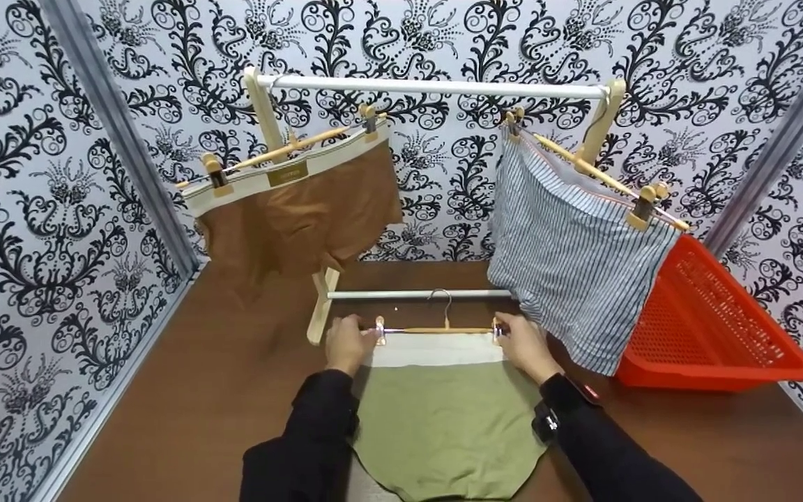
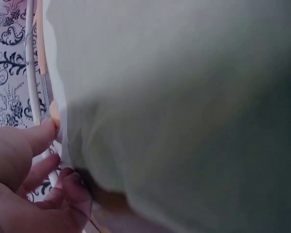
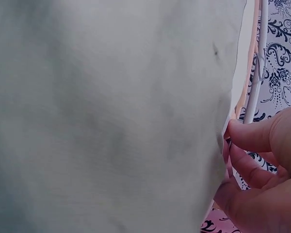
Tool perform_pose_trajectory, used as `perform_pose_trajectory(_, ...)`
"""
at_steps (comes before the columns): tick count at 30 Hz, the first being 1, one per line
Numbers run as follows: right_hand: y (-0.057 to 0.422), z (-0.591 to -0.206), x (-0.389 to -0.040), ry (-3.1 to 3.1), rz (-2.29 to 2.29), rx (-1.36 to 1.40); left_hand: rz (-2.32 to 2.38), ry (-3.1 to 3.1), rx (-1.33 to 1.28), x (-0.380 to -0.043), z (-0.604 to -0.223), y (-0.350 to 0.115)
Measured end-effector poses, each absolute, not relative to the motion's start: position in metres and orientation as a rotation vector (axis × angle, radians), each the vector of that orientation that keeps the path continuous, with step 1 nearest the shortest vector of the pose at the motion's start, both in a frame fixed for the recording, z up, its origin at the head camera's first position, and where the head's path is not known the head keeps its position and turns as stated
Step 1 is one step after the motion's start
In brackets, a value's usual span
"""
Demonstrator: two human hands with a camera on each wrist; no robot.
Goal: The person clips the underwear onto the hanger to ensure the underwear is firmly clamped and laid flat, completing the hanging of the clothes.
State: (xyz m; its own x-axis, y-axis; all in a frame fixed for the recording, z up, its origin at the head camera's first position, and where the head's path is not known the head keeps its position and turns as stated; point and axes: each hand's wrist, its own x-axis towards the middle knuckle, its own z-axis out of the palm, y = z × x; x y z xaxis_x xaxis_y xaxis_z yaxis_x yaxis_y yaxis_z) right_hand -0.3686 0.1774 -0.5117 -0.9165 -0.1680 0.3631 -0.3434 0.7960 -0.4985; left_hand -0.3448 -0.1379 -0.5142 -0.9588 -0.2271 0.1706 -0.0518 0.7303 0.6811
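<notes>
Green underpants (image 1: 443,418) with a white waistband hang down in front of me from a clip hanger (image 1: 436,330) with a wooden bar and a wire hook. My left hand (image 1: 349,343) pinches the hanger's left clip (image 1: 380,330) at the waistband's corner. At the opposite corner, my right hand (image 1: 525,345) grips the right clip (image 1: 497,330) between thumb and fingers. In the left wrist view the cloth fills most of the picture, with the left hand (image 2: 34,170) at its edge. The right wrist view shows the right thumb and fingers (image 3: 254,167) pinching at the waistband edge.
A white-railed wooden rack (image 1: 436,85) stands on the brown table (image 1: 185,390). Brown underpants (image 1: 297,209) hang from its left end, striped shorts (image 1: 576,244) from its right. Behind the striped shorts sits a red plastic basket (image 1: 715,376). Patterned walls (image 1: 443,35) enclose the table.
</notes>
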Motion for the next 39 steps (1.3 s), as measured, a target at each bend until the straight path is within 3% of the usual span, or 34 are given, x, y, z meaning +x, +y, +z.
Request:
perform_pose_trajectory(9, 0.160, -0.490, -0.361, -2.786, 0.679, 0.344, -1.287, -2.816, 0.158, -0.338, -0.498, -0.155)
perform_pose_trajectory(19, 0.079, -0.466, -0.359, -2.874, 0.781, 0.831, -1.369, -2.775, 0.144, -0.340, -0.498, -0.161)
perform_pose_trajectory(28, 0.032, -0.485, -0.379, -2.912, 0.846, 0.909, -1.424, -2.708, 0.139, -0.338, -0.506, -0.158)
perform_pose_trajectory(39, 0.015, -0.507, -0.383, -2.715, 0.700, 1.113, -1.434, -2.731, 0.005, -0.337, -0.507, -0.162)
